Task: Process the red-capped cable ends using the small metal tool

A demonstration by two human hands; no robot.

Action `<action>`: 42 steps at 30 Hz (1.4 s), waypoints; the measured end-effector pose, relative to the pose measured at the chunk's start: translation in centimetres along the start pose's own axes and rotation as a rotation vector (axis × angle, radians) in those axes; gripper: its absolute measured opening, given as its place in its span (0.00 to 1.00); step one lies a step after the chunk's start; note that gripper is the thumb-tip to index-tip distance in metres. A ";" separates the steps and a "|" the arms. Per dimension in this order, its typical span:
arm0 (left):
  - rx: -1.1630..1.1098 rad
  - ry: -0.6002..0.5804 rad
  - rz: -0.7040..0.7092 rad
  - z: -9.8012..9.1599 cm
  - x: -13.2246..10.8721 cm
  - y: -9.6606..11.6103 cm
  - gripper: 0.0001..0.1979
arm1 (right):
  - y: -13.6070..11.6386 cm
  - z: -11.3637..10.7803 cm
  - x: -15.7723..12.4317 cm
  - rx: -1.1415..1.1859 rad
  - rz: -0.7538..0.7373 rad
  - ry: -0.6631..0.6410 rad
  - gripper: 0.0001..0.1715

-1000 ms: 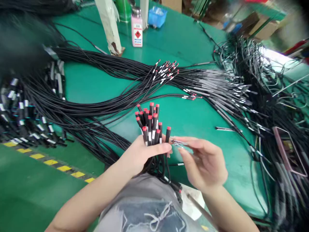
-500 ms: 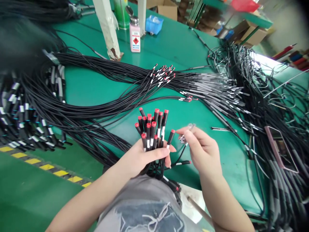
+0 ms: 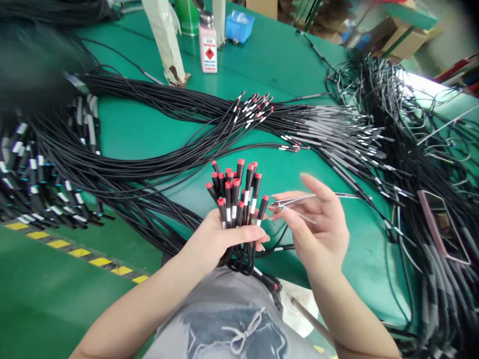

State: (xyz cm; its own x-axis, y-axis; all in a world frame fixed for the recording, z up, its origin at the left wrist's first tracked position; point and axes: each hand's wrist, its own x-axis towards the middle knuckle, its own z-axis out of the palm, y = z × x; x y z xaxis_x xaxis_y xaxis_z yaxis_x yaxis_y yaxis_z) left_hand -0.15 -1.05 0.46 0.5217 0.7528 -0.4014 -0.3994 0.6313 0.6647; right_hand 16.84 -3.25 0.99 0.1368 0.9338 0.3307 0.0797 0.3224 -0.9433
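My left hand (image 3: 217, 239) is closed round a bunch of black cable ends with red caps (image 3: 235, 194), held upright above my lap. My right hand (image 3: 318, 229) is just to the right of the bunch and pinches thin metal tweezers (image 3: 295, 201), whose tips point left at the nearest red-capped end. The cables loop down below my left hand.
Large bundles of black cables (image 3: 157, 114) spread across the green table (image 3: 292, 60). A tangle of wires (image 3: 411, 124) lies at the right, with a phone (image 3: 443, 227) on it. A pink-labelled bottle (image 3: 207, 42), a blue tray (image 3: 239, 25) and a taped post (image 3: 164, 40) stand at the back.
My right hand has turned and now points the tweezers at the cable ends. The bunch in my left hand has hardly moved.
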 end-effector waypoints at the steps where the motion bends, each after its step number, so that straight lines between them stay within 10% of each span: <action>1: -0.013 0.011 0.003 0.0 0.0 0.0 0.10 | -0.1 0.1 -0.2 -0.010 -0.049 0.003 0.28; 7: -0.085 0.008 0.003 0.0 0.1 0.1 0.10 | 0.3 0.5 -1.0 -0.104 -0.367 -0.068 0.33; 42: -0.022 0.014 -0.027 0.1 0.2 0.3 0.10 | 0.5 0.9 -1.0 -0.164 -0.310 -0.006 0.25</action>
State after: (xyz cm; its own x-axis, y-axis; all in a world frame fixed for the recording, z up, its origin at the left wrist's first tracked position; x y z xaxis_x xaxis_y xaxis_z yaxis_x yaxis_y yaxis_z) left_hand -0.07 -0.74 0.60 0.5217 0.7382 -0.4277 -0.4024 0.6550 0.6396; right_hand 15.88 -3.90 0.14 0.0754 0.7964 0.6000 0.2738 0.5621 -0.7805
